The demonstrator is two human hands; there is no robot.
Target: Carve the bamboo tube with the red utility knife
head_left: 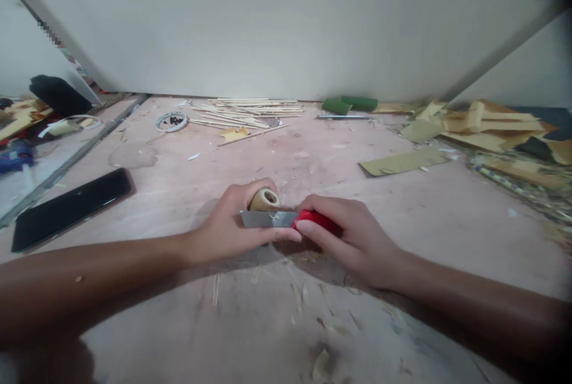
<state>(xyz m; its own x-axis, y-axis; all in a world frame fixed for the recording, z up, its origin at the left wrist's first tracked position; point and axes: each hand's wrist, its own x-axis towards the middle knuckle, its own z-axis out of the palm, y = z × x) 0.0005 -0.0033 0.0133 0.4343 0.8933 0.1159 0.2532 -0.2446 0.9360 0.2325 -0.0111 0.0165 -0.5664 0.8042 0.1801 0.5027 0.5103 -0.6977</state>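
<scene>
My left hand is wrapped round a short hollow bamboo piece and holds it on the wooden work surface. In my right hand is a knife with a red handle, gripped by closed fingers. The knife's flat metal blade lies across the front of the bamboo piece. My left thumb rests along the blade's lower edge. Shavings lie on the surface just below both hands.
A black phone lies at the left. Thin bamboo sticks and a small round lid sit at the back. Green rolls lean by the wall. Cardboard scraps pile up at the right.
</scene>
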